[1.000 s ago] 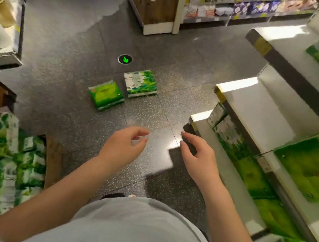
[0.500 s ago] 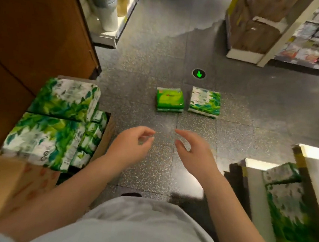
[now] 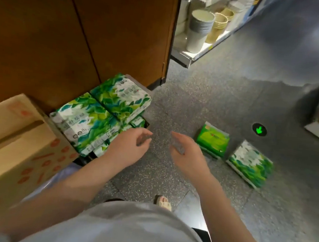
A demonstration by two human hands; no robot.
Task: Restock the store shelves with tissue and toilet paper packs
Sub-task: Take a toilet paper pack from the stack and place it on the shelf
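View has swung from the shelves at right to the stacked tissue packs (image 3: pixel 105 114) at centre left; left hand (image 3: pixel 128 149) and right hand (image 3: pixel 187 156) hover empty, fingers loosely spread, likely fetching more stock.

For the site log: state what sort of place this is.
Most likely a shop aisle during restocking. Stacked paper cups sit on a low display shelf, green tissue packs are piled beside an open cardboard box, and a green arrow marker is set in the floor.

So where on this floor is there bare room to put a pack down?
Bare floor lies between the stacked packs and the two loose packs, also beyond the green arrow light. Crowded at left: stacked packs and cardboard box.
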